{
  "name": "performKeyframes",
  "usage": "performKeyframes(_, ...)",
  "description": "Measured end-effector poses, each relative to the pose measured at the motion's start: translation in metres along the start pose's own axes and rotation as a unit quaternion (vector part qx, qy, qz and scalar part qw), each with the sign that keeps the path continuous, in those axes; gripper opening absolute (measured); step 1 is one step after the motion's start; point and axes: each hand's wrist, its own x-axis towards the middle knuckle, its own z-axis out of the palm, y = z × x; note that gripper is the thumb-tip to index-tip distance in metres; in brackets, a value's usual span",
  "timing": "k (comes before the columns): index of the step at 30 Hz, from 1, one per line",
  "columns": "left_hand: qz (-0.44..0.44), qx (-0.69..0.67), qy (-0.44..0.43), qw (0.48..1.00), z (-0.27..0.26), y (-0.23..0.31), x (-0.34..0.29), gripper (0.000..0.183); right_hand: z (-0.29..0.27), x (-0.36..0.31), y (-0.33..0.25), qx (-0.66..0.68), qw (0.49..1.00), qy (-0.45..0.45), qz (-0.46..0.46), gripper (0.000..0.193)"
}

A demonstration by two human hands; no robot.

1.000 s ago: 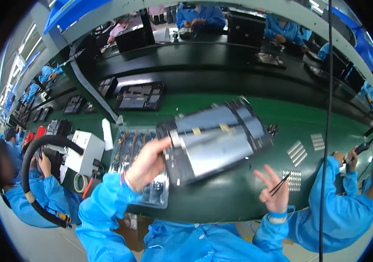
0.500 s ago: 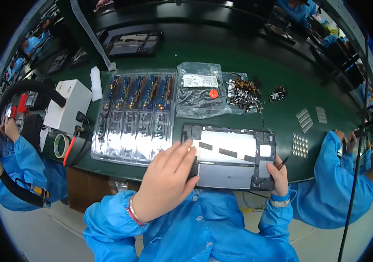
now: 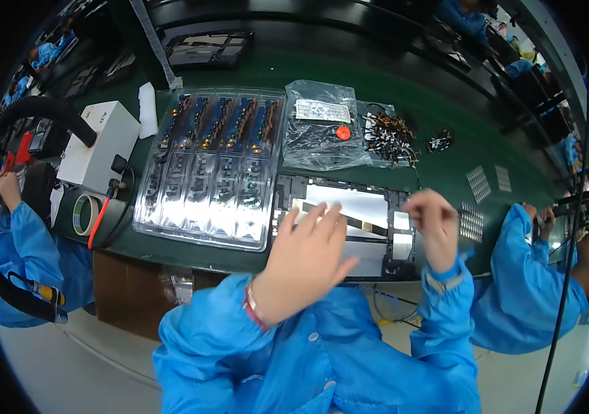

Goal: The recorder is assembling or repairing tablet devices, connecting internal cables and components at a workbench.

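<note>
A tablet-like device housing (image 3: 370,257) with silver panels and a black frame lies on the green bench in front of me. My left hand (image 3: 310,252) is over its left part, fingers stretched out, palm down, holding nothing that shows. Whether it touches the panel I cannot tell. Over the housing's right edge, my right hand (image 3: 435,224) is raised with fingers curled together in a pinch. Motion smears its fingertips, and what they hold, if anything, cannot be made out.
Left of the housing is a clear plastic tray (image 3: 267,228) of small circuit parts. Behind lie a plastic bag (image 3: 322,148) and bundled thin cables (image 3: 389,138). Small metal pieces (image 3: 472,222) sit at right. A white box (image 3: 98,148), a tape roll (image 3: 86,214) and co-workers flank me.
My right hand has let go of the housing's right edge and risen above it; the dark thin tool seen there no longer shows. My left hand has shifted right over the housing, which now lies flatter.
</note>
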Motion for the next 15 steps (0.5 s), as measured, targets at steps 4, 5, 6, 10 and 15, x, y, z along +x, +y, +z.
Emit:
performKeyframes(4, -0.101, 0.076, 0.083, 0.989, 0.038, -0.017, 0.046, 0.056, 0.036, 0.066, 0.014, 0.042, 0.995, -0.066, 0.060, 0.015)
performKeyframes(5, -0.102, 0.078, 0.086, 0.988, 0.045, -0.018, 0.050, 0.056, 0.044, 0.073, 0.021, 0.064, 0.994, -0.056, 0.074, 0.017)
performKeyframes(6, -0.110, 0.083, 0.087, 0.987, 0.049, -0.018, 0.053, 0.056, 0.046, 0.080, 0.029, 0.050, 0.992, -0.075, 0.088, 0.019)
performKeyframes(10, -0.113, 0.098, 0.075, 0.986, 0.063, -0.025, 0.052, 0.055, 0.058, 0.085, 0.046, -0.012, 0.999, -0.041, -0.006, 0.018)
performKeyframes(15, -0.111, 0.084, 0.057, 0.989, 0.065, -0.025, 0.053, 0.054, 0.057, 0.084, 0.048, -0.032, 0.999, -0.004, -0.023, 0.018)
